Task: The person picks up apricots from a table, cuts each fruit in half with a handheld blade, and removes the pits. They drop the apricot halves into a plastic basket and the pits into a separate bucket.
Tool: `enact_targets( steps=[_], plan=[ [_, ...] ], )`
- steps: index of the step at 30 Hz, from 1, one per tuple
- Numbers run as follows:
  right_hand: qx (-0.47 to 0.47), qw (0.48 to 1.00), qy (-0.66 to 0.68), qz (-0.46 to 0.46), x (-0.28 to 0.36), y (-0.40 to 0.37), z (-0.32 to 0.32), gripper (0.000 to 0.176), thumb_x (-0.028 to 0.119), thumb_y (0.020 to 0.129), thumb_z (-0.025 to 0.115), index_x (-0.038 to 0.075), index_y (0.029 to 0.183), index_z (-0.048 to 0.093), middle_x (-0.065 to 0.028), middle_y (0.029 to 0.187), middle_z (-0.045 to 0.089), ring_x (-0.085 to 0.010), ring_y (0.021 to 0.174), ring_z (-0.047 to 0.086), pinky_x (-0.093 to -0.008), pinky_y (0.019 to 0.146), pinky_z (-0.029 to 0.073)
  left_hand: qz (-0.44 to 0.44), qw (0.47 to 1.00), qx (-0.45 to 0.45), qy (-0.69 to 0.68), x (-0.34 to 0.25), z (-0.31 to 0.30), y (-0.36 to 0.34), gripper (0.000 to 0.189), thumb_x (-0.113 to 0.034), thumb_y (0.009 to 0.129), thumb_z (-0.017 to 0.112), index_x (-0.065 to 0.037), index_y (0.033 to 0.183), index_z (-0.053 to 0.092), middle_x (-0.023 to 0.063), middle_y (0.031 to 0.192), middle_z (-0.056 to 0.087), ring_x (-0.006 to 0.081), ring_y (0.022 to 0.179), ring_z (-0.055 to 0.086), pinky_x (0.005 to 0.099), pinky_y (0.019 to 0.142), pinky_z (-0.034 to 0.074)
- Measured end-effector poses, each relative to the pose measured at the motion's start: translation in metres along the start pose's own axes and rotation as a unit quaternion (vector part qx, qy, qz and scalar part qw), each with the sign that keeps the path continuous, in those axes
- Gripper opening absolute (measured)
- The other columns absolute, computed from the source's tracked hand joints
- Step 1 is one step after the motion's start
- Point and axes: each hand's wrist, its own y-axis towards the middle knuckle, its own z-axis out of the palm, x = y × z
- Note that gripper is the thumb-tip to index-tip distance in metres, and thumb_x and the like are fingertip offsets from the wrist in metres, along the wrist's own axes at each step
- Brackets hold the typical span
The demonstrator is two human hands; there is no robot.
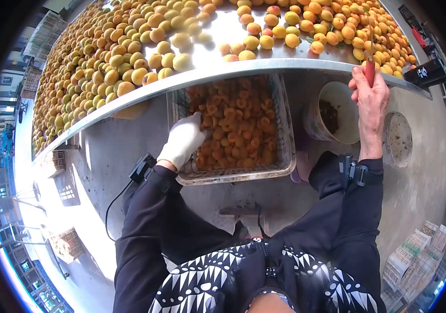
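Under the steel table (223, 70) heaped with whole apricots (129, 52), the gloved left hand (182, 140) rests among apricot halves (238, 125) at the left of the crate (233, 176), its grip hidden, a bucket (314, 117) of dark pits (330, 116) stands just right, and the bare right hand (370, 101) clamps a red-handled knife (370, 70) upright.

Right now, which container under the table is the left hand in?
The mesh crate of halved apricots: the gloved left hand reaches into it. The white bucket beside it has no hand in it.
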Motion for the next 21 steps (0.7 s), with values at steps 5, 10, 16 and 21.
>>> enact_targets(
  steps=[5, 10, 16, 21],
  plan=[
    [0.108, 0.967, 0.224, 0.062, 0.025, -0.02, 0.034, 0.007, 0.012, 0.091, 0.067, 0.005, 0.093, 0.064, 0.0021, 0.071, 0.057, -0.0025, 0.054, 0.047, -0.0177, 0.048, 0.037, 0.079, 0.997, -0.005, 0.002, -0.041, -0.012, 0.003, 0.04, -0.025, 0.084, 0.067, 0.0, 0.114, 0.058, 0.0221, 0.094, 0.066, 0.0391, 0.09, 0.065, 0.0467, 0.078, 0.052],
    [0.16, 0.923, 0.337, 0.096, 0.041, -0.031, 0.064, 0.008, 0.01, 0.09, 0.067, 0.003, 0.094, 0.064, 0.0051, 0.067, 0.052, -0.0013, 0.052, 0.043, -0.0175, 0.044, 0.032, 0.205, 0.959, -0.173, -0.094, -0.081, -0.035, 0.004, 0.026, -0.019, 0.086, 0.07, -0.008, 0.108, 0.064, 0.0133, 0.092, 0.067, 0.0327, 0.085, 0.066, 0.0401, 0.073, 0.053],
    [0.176, 0.901, 0.369, 0.148, 0.048, -0.035, 0.077, 0.013, 0.015, 0.091, 0.068, 0.003, 0.091, 0.064, 0.0041, 0.063, 0.052, -0.0018, 0.049, 0.042, -0.0178, 0.043, 0.032, 0.174, 0.932, -0.291, -0.125, -0.085, -0.071, 0.023, 0.023, -0.015, 0.086, 0.072, -0.004, 0.105, 0.065, 0.0113, 0.086, 0.064, 0.0263, 0.077, 0.063, 0.0347, 0.068, 0.05],
    [0.161, 0.903, 0.361, 0.169, 0.047, -0.037, 0.081, 0.013, 0.016, 0.091, 0.069, 0.003, 0.092, 0.064, 0.0037, 0.063, 0.053, -0.0016, 0.049, 0.042, -0.0178, 0.043, 0.032, 0.18, 0.926, -0.332, -0.034, -0.096, -0.09, 0.079, 0.026, -0.018, 0.084, 0.071, -0.005, 0.105, 0.067, 0.0121, 0.092, 0.066, 0.0274, 0.086, 0.064, 0.0373, 0.074, 0.05]
  ],
)
